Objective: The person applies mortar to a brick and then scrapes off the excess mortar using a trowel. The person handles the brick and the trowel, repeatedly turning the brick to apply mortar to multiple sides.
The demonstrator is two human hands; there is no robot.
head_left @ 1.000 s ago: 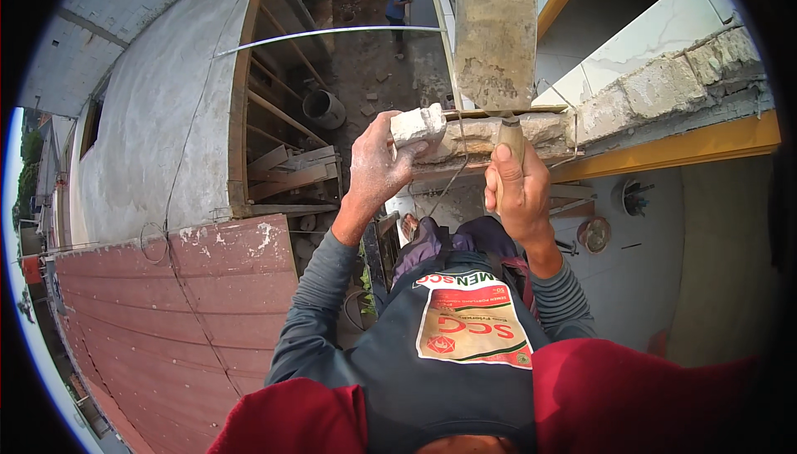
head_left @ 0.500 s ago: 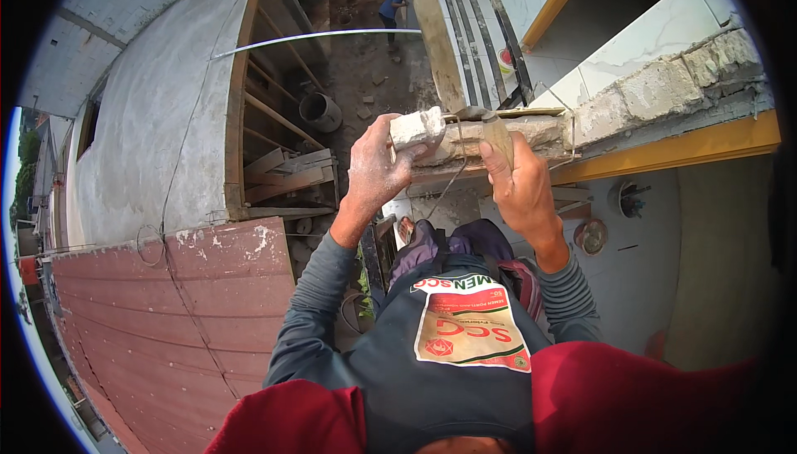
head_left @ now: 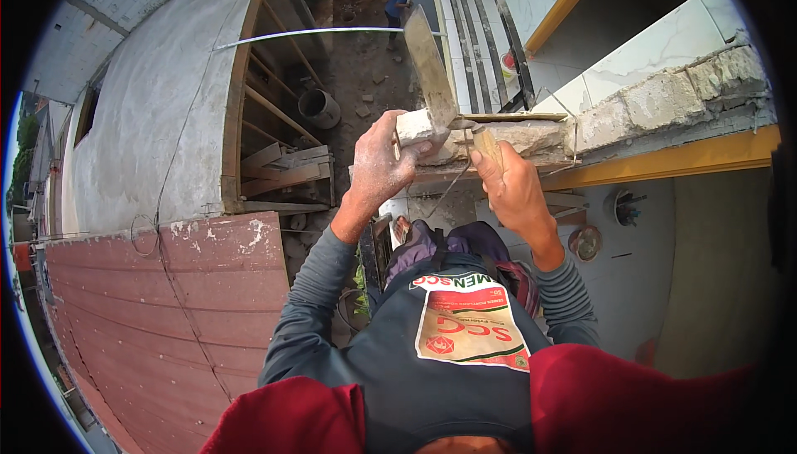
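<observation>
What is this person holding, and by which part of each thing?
The right grip holds a trowel by its wooden handle; the left grip holds a whitish block around its left end.

White block (head_left: 413, 127), grey-tan trowel blade (head_left: 431, 70), light-brown trowel handle (head_left: 487, 147); dark-grey shirt (head_left: 378, 379), white-flecked red sheeting (head_left: 166, 305), yellow beam (head_left: 697, 158)

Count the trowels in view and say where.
1: the trowel in the person's right grip, its blade next to the pale block in the left grip. Others could be hidden inside the bucket at right.
</observation>
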